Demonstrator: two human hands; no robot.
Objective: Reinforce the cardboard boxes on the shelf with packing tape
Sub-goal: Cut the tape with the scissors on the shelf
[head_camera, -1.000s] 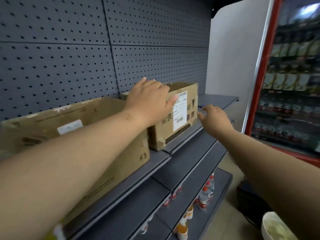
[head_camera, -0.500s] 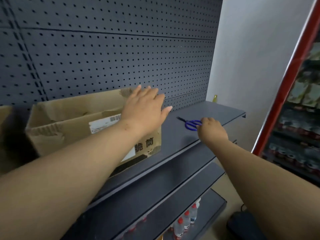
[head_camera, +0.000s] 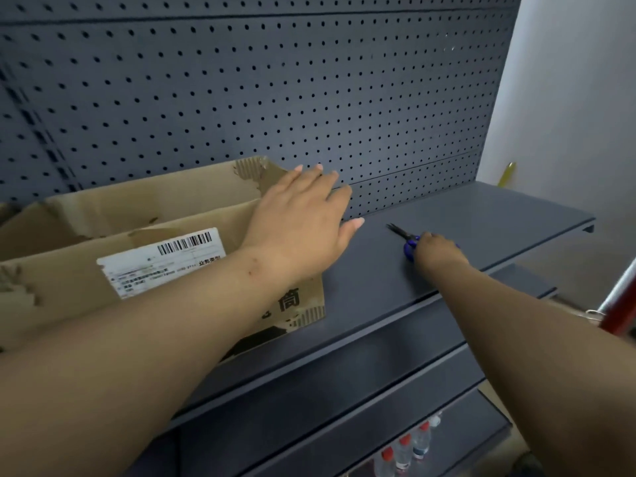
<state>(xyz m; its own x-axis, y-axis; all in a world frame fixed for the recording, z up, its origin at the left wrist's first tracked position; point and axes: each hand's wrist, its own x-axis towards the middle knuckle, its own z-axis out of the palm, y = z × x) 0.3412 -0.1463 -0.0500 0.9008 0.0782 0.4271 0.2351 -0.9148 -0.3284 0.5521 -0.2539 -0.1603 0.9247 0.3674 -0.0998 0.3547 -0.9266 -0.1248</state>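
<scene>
A worn open cardboard box (head_camera: pixel 165 215) with a white barcode label (head_camera: pixel 161 259) stands on the dark grey top shelf (head_camera: pixel 481 218). My left hand (head_camera: pixel 299 218) rests flat on the box's right end, fingers straight. To the right of the box, blue-handled scissors (head_camera: pixel 401 233) lie on the shelf with the blades pointing to the back left. My right hand (head_camera: pixel 437 251) covers their handles with its fingers curled over them. No packing tape is in view.
A perforated grey back panel (head_camera: pixel 275 98) rises behind the shelf. Lower shelves step out below, with several water bottles (head_camera: pixel 406 452) on the bottom one. A small yellow object (head_camera: pixel 507 173) stands at the shelf's far right corner. A red cooler frame (head_camera: pixel 619 304) is at the right.
My view has swung right and closer along the shelf. My right hand has reached the scissors and closed over their handles. My left hand stays on the box's right end.
</scene>
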